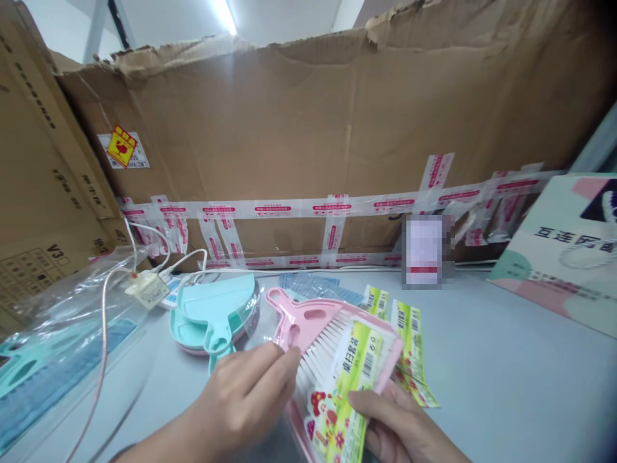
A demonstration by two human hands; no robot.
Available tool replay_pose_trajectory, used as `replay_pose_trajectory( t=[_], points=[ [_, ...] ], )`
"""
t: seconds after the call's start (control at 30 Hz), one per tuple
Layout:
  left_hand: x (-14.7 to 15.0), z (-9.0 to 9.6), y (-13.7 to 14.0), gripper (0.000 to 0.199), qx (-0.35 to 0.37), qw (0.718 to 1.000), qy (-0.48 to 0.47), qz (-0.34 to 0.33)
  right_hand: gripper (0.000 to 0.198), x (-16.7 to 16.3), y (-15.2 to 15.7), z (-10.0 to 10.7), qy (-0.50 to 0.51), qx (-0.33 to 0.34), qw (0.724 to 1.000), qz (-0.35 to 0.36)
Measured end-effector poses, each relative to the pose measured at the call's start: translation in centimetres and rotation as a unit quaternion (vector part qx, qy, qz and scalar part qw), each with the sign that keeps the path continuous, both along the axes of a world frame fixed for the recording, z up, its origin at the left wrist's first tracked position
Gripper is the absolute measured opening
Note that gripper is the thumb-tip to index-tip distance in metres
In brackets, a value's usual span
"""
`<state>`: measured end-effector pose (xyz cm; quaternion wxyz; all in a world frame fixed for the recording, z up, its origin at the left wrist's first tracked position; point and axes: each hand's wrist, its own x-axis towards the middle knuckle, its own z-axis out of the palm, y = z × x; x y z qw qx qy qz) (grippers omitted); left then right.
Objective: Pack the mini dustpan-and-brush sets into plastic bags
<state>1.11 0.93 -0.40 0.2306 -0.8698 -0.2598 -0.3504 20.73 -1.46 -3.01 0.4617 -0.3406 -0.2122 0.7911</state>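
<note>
A pink dustpan and brush set [313, 315] with white bristles is tilted up in front of me. A yellow-green label card [359, 360] lies over its bristles. My right hand [398, 418] grips the set at its lower right, thumb pressed on the card and the other fingers partly hidden behind. My left hand [250, 392] is closed at the left edge of the set, its fingertips pinched together; what they hold is hidden. Clear plastic shows near its knuckles. Just beyond the left hand rest turquoise dustpans [212, 315], stacked.
More label cards [409, 347] lie right of the set. At left are a bagged turquoise dustpan with blue bristles [67, 360], a cable [103, 334] and a white plug adapter [147, 289]. A large cardboard box [289, 141] walls the back; a printed bag [563, 251] stands right.
</note>
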Motion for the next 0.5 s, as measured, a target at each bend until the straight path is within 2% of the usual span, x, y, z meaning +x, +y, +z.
replay_pose_trajectory(
  t=[0.2, 0.37, 0.5],
  points=[
    [0.25, 0.25, 0.23, 0.017, -0.002, 1.0, -0.025, 0.006, 0.064, -0.1, -0.07, 0.33, 0.051, -0.022, 0.998, 0.008],
    [0.17, 0.26, 0.23, 0.017, -0.009, 0.999, -0.033, 0.014, 0.056, -0.27, 0.03, 0.52, 0.056, 0.002, 0.998, 0.029],
    [-0.1, 0.26, -0.05, 0.02, 0.004, 1.0, 0.017, -0.013, 0.056, -0.19, 0.04, 0.45, 0.021, 0.006, 1.0, 0.019]
  ],
)
